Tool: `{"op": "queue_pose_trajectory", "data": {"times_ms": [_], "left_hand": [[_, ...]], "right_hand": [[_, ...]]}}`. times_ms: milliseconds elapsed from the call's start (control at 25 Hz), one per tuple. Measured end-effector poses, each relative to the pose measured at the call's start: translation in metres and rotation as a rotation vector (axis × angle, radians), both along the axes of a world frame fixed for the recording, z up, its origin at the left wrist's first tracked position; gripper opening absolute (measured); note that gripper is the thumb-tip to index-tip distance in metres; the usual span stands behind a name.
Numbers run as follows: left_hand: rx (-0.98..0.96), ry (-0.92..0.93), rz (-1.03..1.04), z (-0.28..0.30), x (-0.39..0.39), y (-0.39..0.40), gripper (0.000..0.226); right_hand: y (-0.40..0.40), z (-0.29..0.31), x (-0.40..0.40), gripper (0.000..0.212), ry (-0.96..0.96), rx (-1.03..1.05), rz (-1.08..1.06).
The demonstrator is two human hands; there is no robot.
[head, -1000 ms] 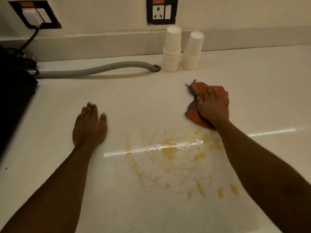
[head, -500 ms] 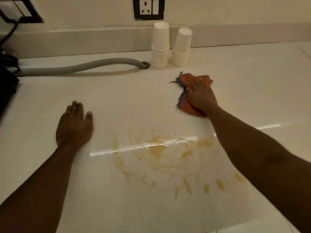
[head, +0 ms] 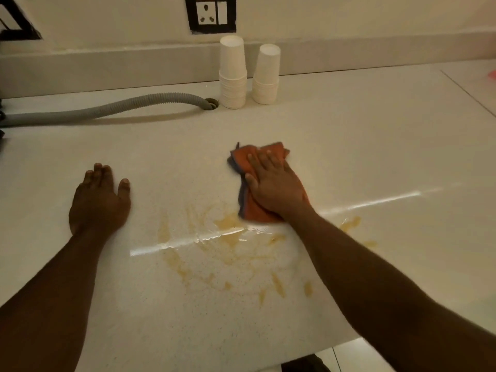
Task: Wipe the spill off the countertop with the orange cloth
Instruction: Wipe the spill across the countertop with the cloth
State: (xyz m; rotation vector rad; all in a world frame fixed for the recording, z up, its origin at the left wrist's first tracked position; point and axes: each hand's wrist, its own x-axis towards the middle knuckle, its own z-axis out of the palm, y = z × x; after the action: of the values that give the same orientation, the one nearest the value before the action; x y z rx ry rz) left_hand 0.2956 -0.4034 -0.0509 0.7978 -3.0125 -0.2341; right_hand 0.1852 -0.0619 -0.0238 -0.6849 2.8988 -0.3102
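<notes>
A smeared yellow-brown spill (head: pixel 230 251) spreads over the middle of the pale countertop (head: pixel 375 146). The orange cloth (head: pixel 253 210), edged in grey-blue, lies flat at the spill's far right edge. My right hand (head: pixel 273 183) presses down on the cloth with fingers spread, covering most of it. My left hand (head: pixel 99 200) rests flat on the bare counter to the left of the spill, holding nothing.
Two stacks of white paper cups (head: pixel 233 73) (head: pixel 266 75) stand at the back by the wall. A grey ribbed hose (head: pixel 107 110) runs from the left into a counter hole (head: pixel 210 103). A wall socket (head: pixel 212 13) sits above. The counter's front edge is near my right forearm.
My right hand has slid the cloth toward me and to the left, from clear counter down to the spill's upper edge. My left hand stays flat in place.
</notes>
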Motion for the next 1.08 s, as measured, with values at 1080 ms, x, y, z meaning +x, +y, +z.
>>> {"op": "queue_pose_trajectory", "data": {"times_ms": [1080], "left_hand": [[0.031,-0.010,-0.051,0.001,0.065,0.052,0.065]], "right_hand": [[0.236,0.000,0.037,0.057,-0.005,0.020,-0.429]]}}
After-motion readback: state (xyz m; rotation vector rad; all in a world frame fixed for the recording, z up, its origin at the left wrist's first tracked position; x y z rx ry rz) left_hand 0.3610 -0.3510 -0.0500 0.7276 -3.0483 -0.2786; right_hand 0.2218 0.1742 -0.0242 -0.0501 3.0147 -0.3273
